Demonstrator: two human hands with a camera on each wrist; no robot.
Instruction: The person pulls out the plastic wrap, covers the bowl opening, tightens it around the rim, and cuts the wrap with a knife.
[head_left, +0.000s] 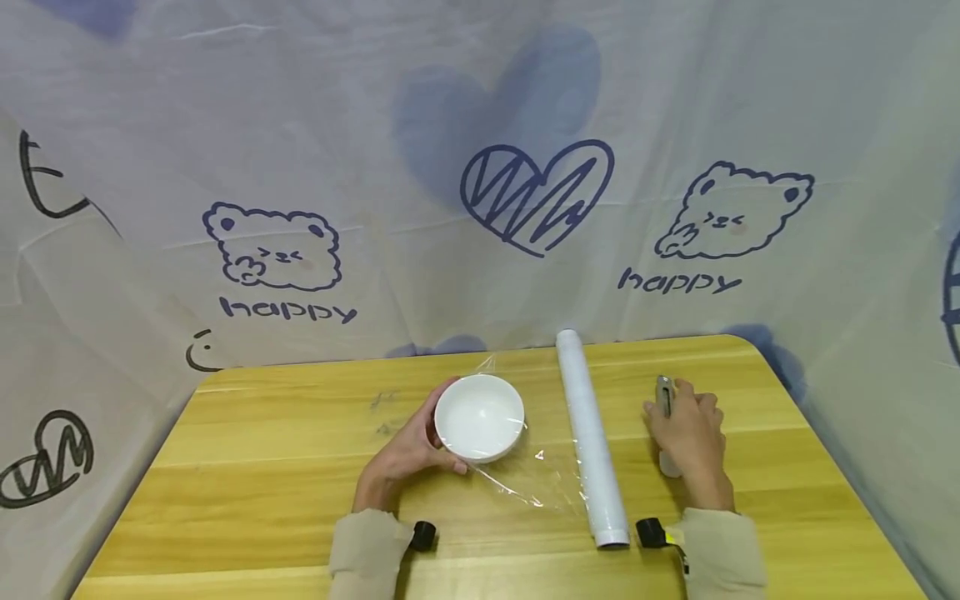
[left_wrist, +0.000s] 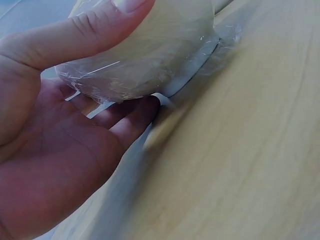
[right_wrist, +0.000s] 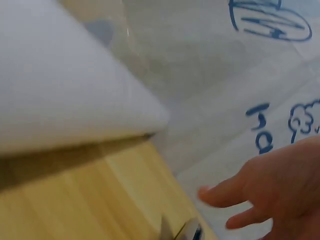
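My left hand (head_left: 408, 450) holds a white bowl (head_left: 480, 417) around its left side. In the left wrist view the thumb lies along the bowl's side (left_wrist: 175, 45), with fingers beneath, and crinkled cling film covers it. Clear cling film (head_left: 536, 479) stretches from the bowl toward a white roll of cling film (head_left: 588, 433) lying lengthwise on its right. Over a utility knife (head_left: 664, 392) on the table hovers my right hand (head_left: 690, 429). The right wrist view shows its fingers apart, away from the knife (right_wrist: 192, 231); part of the knife is hidden.
The wooden table (head_left: 285, 492) has rounded far corners. A pale cloth (head_left: 390, 275) with drawn bears and hearts hangs close behind its far edge and at both sides. The roll lies between the two hands.
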